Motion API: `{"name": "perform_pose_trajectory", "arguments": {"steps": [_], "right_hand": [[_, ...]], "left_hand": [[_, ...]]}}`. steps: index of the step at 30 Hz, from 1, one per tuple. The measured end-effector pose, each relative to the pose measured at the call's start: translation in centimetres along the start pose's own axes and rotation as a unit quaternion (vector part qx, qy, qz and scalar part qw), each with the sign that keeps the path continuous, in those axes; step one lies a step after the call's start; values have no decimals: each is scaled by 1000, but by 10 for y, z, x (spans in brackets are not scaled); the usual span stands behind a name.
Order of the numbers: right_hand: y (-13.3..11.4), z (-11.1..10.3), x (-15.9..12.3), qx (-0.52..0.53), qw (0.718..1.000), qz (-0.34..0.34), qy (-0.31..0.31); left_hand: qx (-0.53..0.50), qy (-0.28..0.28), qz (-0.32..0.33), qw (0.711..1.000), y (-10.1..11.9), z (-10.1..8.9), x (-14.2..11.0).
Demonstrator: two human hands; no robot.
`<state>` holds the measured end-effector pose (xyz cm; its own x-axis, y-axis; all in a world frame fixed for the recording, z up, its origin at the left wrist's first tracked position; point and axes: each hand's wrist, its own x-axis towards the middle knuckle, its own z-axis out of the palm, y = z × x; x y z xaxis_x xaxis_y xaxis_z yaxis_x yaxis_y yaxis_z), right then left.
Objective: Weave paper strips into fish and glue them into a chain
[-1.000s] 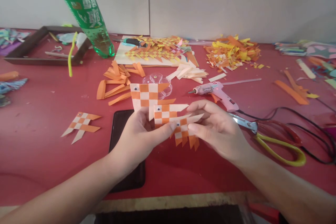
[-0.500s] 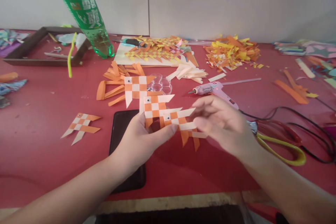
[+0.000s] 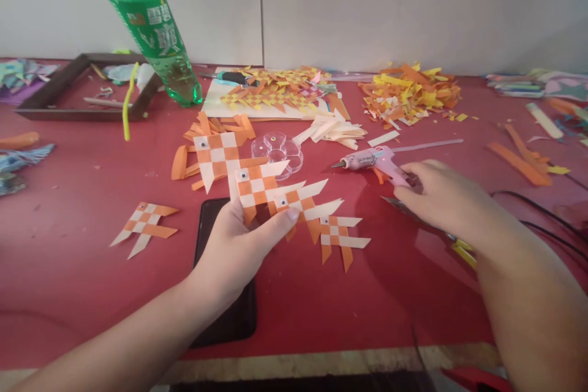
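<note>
**Woven paper fish in left hand; right hand at glue gun; bottle label the most prominent writing**

Inspected item: a slanting row of orange-and-white woven paper fish (image 3: 252, 188), held above the table by the left hand (image 3: 234, 245). The left thumb is clamped across the third fish; the other fingers are mostly hidden behind the row. A fourth, smaller fish (image 3: 334, 231) is at the lower right end; whether it is joined to the row cannot be determined. Each of the four bears a round eye. No lettering was noted on them.

The right hand (image 3: 443, 199) is at the handle end of a pink glue gun (image 3: 365, 159), thumb and fingers to either side; whether they are clamped tight cannot be told. Dark lettering on the gun's barrel is too small to read.

Near the right wrist are scissors (image 3: 425, 218), partly covered. Left of the row, another fish (image 3: 144, 219) lies flat on the red table (image 3: 303, 312). A dark flat slab (image 3: 229, 315) lies below the left hand.

Beyond: orange strips (image 3: 181, 162), a clear flower-shaped dish (image 3: 294, 142) and pale strips (image 3: 335, 128). Behind them, a green bottle (image 3: 160, 64) carries large white Chinese characters, too soft to transcribe with certainty, beside a dark frame (image 3: 78, 115).
</note>
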<state>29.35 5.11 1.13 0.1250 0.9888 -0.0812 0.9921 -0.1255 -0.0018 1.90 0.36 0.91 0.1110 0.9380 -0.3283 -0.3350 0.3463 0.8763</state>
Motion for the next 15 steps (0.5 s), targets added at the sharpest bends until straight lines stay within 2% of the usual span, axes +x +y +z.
{"name": "perform_pose_trajectory", "arguments": {"steps": [2,5,6,7,11,13,15], "right_hand": [[-4,2,-2,-7,998,7,54],[-9,5,-3,-10,984,-16,177],[-9,6,-3,-16,981,-22,193],[-8,7,-3,-25,982,-20,186],[3,14,3,-43,997,-17,56],[6,16,6,-26,998,-40,41],[7,17,8,-5,997,-50,63]], "left_hand": [[0,6,1,1000,0,0,0],[3,5,-5,1000,-1,0,0],[2,3,-7,1000,-1,0,0],[-2,2,-6,1000,-1,0,0],[-17,1,18,1000,-2,-3,2],[-16,-7,27,999,-3,-5,3],[-12,-13,32,999,-4,-6,4]]}}
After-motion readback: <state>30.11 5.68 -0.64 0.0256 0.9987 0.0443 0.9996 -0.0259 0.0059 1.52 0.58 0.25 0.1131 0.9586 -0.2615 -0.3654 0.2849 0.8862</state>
